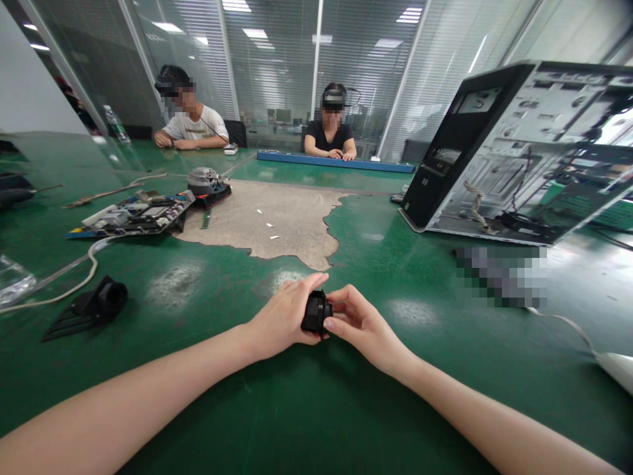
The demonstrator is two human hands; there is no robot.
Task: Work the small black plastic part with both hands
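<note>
Between my two hands is a small black boxy plastic part [313, 313] with a flange and a round end, held just above the green table [277, 422]. My left hand [281, 314] wraps round its left side, the thumb along the top. The fingertips of my right hand [357, 324] pinch its right end. My fingers hide parts of it, and its exact kind I cannot make out. Off to the left lies a black plastic piece [96, 300] with a round opening and a flat, slotted base.
A circuit board [138, 214] and a cooling fan [208, 185] lie beside bare brown patch [277, 218]. An opened computer case [494, 158] stands right. A blue bar [336, 161] lies across the far side, where two people sit. Cables run along both sides.
</note>
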